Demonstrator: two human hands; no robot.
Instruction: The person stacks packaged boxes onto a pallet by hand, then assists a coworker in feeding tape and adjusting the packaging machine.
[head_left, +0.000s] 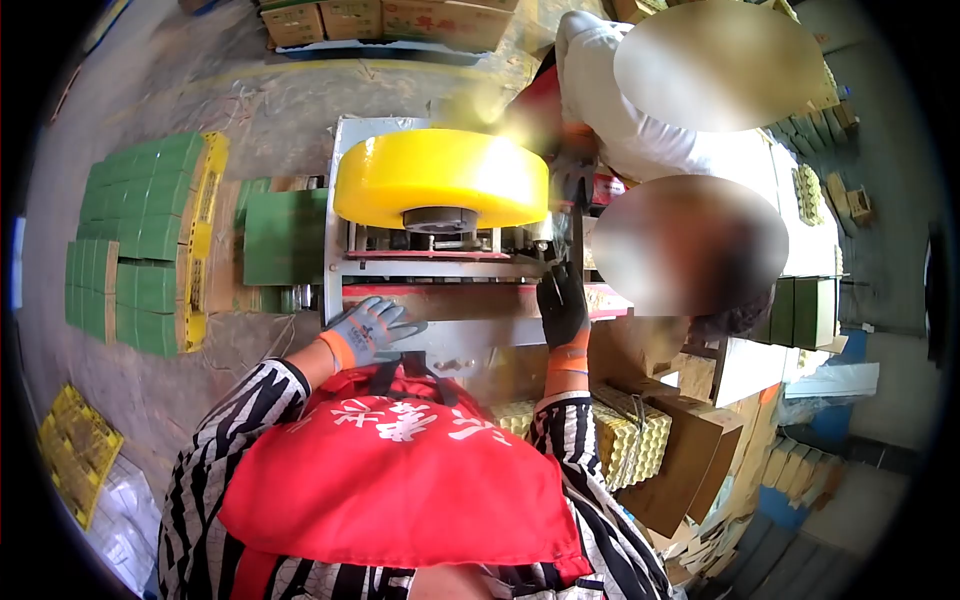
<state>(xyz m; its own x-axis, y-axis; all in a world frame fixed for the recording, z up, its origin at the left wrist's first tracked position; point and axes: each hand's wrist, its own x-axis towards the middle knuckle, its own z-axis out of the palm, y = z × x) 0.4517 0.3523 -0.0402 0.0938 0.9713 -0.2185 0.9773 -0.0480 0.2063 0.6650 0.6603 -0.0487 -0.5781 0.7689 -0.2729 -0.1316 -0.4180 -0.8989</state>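
My left hand, in a grey glove with an orange cuff, lies with fingers spread at the front left edge of a metal machine. On the machine's right side, my right hand wears a dark-palmed glove. Its fingers are drawn together by a thin clear strip near the rail's end; what they hold is too small to name. A large yellow tape roll sits on top of the machine, beyond both hands. Along the front runs a red band, partly covering the bed.
Another person in white stands across at the right, one gloved hand near the machine. Green cartons are stacked at left, and one green box touches the machine's left end. Egg trays and a brown carton are at lower right.
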